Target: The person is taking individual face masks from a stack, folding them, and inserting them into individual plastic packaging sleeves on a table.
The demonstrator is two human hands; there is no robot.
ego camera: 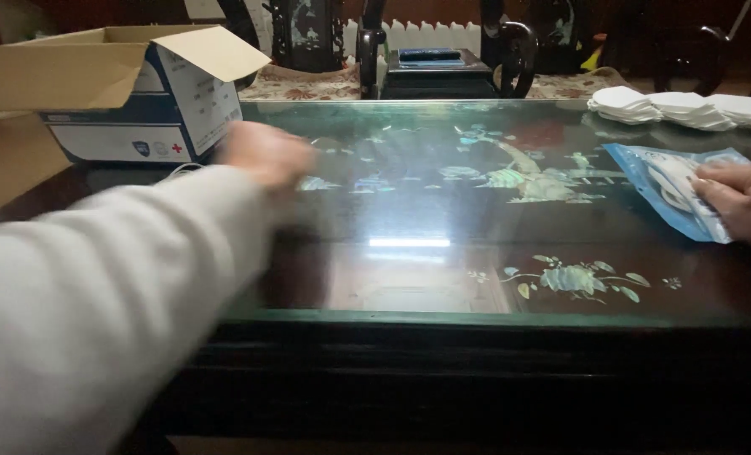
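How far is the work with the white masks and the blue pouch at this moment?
Done: nothing finished shows. In hand: the right hand presses on a blue pouch with something white inside, and the blurred left hand reaches near the open cardboard box. Left: stacks of white masks lie unpacked at the far right of the glass-topped table.

The left hand (261, 153), motion-blurred at the end of a pale sleeve (89, 312), reaches toward ten o'clock, close to an open cardboard box (131, 93) with white and blue sides; whether the two touch cannot be told. At three o'clock the right hand (742, 200) lies flat on a blue plastic packet (670, 190), its fingers (712, 187) pressing down on it. Both rest on a glass-covered dark tabletop (409, 253) inlaid with flowers. At one o'clock, a row of stacked white masks (683, 108) lies near the far edge.
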